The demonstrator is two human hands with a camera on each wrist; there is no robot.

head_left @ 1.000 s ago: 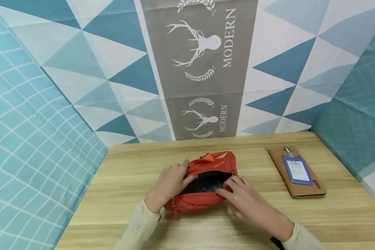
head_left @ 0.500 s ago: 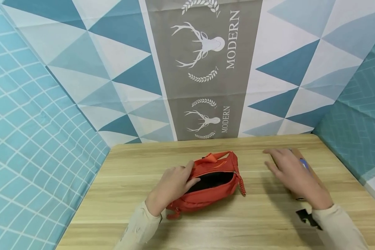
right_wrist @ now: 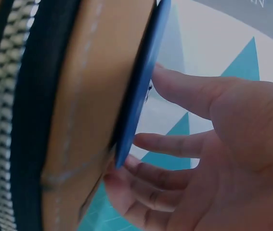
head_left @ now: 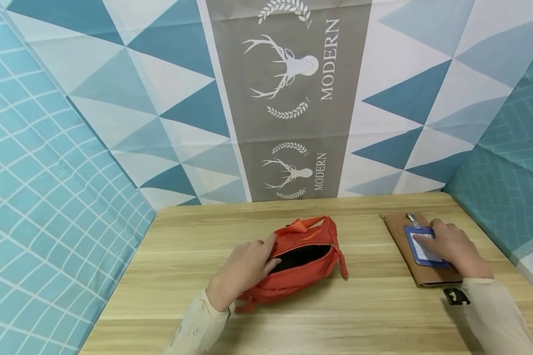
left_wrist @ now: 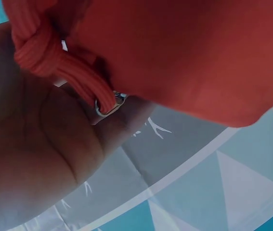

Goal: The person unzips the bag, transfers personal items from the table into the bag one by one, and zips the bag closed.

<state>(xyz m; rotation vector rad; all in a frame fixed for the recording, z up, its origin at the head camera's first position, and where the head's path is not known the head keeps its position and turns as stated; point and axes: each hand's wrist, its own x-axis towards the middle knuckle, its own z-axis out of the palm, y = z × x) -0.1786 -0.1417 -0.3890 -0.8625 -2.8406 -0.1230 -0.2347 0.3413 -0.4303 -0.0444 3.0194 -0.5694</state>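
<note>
A red zip bag [head_left: 288, 283] lies on the table with its top unzipped, showing a dark inside. My left hand [head_left: 242, 266] grips its left end, thumb at the opening and fingers over the back side. In the left wrist view a knotted red pull cord [left_wrist: 42, 55] hangs by the palm. On the right, a blue ID card holder [head_left: 415, 244] with a metal clip lies on a tan zip wallet [head_left: 401, 241]. My right hand [head_left: 455, 246] is over the holder, thumb across its face and fingers near its right edge. The right wrist view shows loosely bent fingers [right_wrist: 160, 178] at that edge.
The wooden table [head_left: 195, 231] carries all of this. A patterned cloth backdrop [head_left: 293, 123] rises behind it, with blue tiled-pattern sheets at the left [head_left: 49, 222] and right sides. Bare wood lies between bag and wallet.
My right hand has let go of the bag's right end and moved right, across to the card holder. The left hand keeps its hold on the bag.
</note>
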